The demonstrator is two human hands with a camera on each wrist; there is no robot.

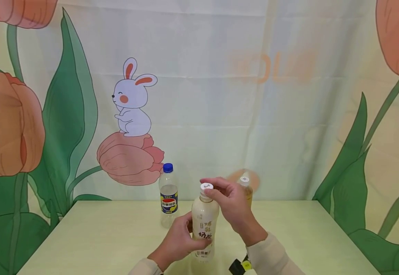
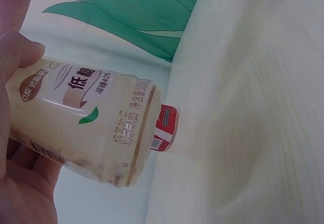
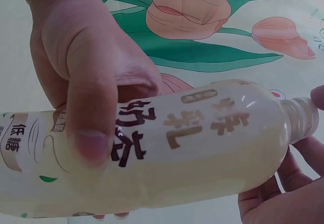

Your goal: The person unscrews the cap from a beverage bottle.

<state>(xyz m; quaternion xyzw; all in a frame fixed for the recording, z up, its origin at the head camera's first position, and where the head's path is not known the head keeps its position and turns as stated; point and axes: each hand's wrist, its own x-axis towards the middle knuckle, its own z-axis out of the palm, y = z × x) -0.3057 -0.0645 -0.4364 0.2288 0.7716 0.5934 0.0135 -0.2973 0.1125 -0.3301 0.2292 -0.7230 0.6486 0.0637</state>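
A milk tea bottle (image 1: 203, 215) full of pale cream liquid stands nearly upright in front of me. My left hand (image 1: 182, 238) grips it round the lower body, with the thumb across the label; the right wrist view shows this hand (image 3: 91, 82) too. At the top, my right hand (image 1: 235, 206) pinches the white cap (image 1: 206, 186) between thumb and fingers. The bottle's base (image 2: 136, 143) looks a little above the table in the left wrist view. Whether the cap is loose cannot be told.
Behind on the left stands a clear cola bottle (image 1: 168, 202) with a blue cap. A white-capped bottle (image 1: 249, 194) of yellowish drink is partly hidden behind my right hand. A black object with a yellow-green label (image 1: 246, 265) lies near the table's front edge. A red-labelled item (image 2: 164, 127) shows past the base.
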